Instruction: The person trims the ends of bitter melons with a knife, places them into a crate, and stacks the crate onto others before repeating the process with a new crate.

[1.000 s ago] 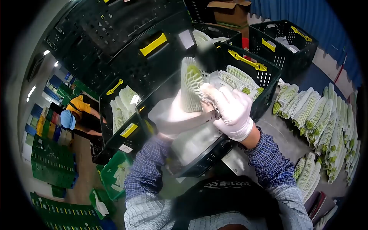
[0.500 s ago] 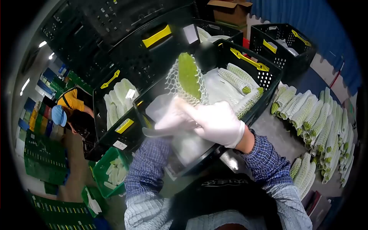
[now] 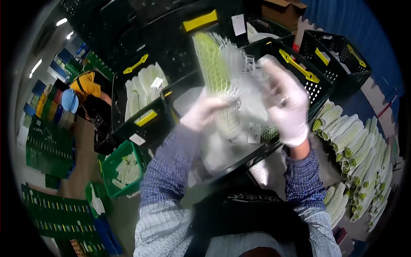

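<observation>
My left hand (image 3: 205, 112), white-gloved, is closed around the middle of a long green gourd (image 3: 207, 62) in a white foam net sleeve. The gourd stands up tilted over a dark crate (image 3: 261, 155), its upper end partly bare and the net's frayed edge (image 3: 248, 62) flaring out on the right. My right hand (image 3: 291, 100), also gloved and blurred, is raised to the right of the net with its fingers curled and apart. Below both hands, clear plastic lining (image 3: 218, 152), a small printed label (image 3: 254, 132) and a netted gourd (image 3: 269, 132) show in the crate.
Many netted gourds (image 3: 359, 141) are piled on the right. Crates with yellow handles stand behind and left, one holding netted gourds (image 3: 143, 88). A green basket (image 3: 109, 165) with pale pieces sits lower left. A person in a yellow shirt (image 3: 85, 83) bends over at far left.
My hands, together at the net's lower part before, have come apart. The right moved right and up; the left keeps the gourd, now covered further by its net. The view has shifted slightly.
</observation>
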Tool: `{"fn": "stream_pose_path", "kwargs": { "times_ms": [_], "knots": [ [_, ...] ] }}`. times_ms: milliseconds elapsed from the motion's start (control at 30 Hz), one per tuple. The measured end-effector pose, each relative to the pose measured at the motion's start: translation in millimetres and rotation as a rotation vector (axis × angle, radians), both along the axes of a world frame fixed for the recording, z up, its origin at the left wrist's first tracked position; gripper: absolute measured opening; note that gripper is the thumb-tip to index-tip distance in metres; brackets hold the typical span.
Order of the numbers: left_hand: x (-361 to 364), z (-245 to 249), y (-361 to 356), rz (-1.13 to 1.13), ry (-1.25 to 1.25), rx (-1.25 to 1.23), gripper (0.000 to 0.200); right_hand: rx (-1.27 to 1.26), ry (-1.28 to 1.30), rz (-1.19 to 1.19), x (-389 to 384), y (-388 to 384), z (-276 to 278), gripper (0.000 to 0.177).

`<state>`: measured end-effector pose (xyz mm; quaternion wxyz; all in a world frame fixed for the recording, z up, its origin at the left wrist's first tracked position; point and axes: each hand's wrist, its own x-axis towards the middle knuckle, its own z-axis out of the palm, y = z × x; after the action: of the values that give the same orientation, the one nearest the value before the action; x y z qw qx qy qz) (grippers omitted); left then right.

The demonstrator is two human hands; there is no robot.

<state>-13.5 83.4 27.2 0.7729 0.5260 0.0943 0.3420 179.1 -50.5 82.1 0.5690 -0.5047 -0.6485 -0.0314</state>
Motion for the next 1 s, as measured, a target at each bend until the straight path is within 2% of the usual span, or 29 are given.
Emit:
{"fn": "stream_pose_path", "kwargs": {
  "times_ms": [67,100,133,167,200,233,300,333,367,400,467,500,600,633,733,767,867,900,933,967,1000],
  "knots": [
    [1,3,3,-0.067,-0.177,-0.231,0.043,0.124,0.360,-0.009,10,5,10,0.042],
    [3,6,3,-0.034,-0.238,-0.343,0.037,0.111,0.323,-0.039,13,0,10,0.038],
    [5,4,2,-0.068,-0.412,-0.480,0.033,0.105,0.284,-0.074,16,-4,10,0.035],
    [5,6,1,0.004,-0.438,-0.538,0.032,0.156,0.165,-0.130,19,-1,0,0.034],
    [6,9,-1,0.073,-0.463,-0.597,0.030,0.127,0.166,-0.117,14,-3,-5,0.030],
    [5,12,-5,0.109,-0.496,-0.547,0.030,0.097,0.168,-0.104,10,-5,-10,0.027],
    [2,26,-15,0.154,-0.528,-0.642,0.034,0.087,0.118,-0.100,8,-3,-30,0.024],
    [1,30,-19,0.214,-0.510,-0.647,0.035,0.228,0.007,-0.120,2,0,-30,0.036],
    [0,30,-18,0.228,-0.536,-0.730,0.036,0.217,-0.080,-0.118,0,1,-33,0.041],
    [1,32,-21,0.319,-0.501,-0.712,0.039,0.209,-0.165,-0.117,-2,1,-34,0.046],
    [-3,32,-20,0.236,-0.517,-0.756,0.040,0.110,-0.100,-0.029,-13,1,-30,0.036],
    [1,32,-26,0.344,-0.472,-0.720,0.042,0.133,-0.261,-0.090,-13,2,-26,0.051],
    [-6,23,-26,0.036,-0.501,-0.768,0.045,0.163,-0.355,-0.176,-20,9,-24,0.063],
    [-3,28,-38,0.188,-0.428,-0.664,0.046,0.135,-0.258,-0.101,-20,12,-30,0.062],
    [-8,10,-36,0.270,-0.327,-0.354,0.045,0.165,-0.272,-0.073,-18,19,-33,0.061],
    [-11,14,-38,0.119,-0.458,-0.553,0.041,0.168,-0.323,-0.152,-21,19,-27,0.059],
    [-21,13,-36,0.236,-0.369,-0.644,0.029,0.303,-0.310,-0.219,-9,31,-29,0.052],
    [-23,18,-37,0.138,-0.482,-0.743,0.021,0.282,-0.169,-0.267,6,39,-35,0.047],
    [-25,22,-37,0.165,-0.470,-0.767,0.020,0.261,-0.029,-0.315,23,43,-40,0.042],
    [-26,25,-37,0.191,-0.464,-0.788,0.018,0.033,0.030,-0.414,29,28,-32,0.037],
    [-29,25,-38,0.221,-0.459,-0.813,0.017,0.085,0.065,-0.342,27,22,-26,0.036]
  ]
}}
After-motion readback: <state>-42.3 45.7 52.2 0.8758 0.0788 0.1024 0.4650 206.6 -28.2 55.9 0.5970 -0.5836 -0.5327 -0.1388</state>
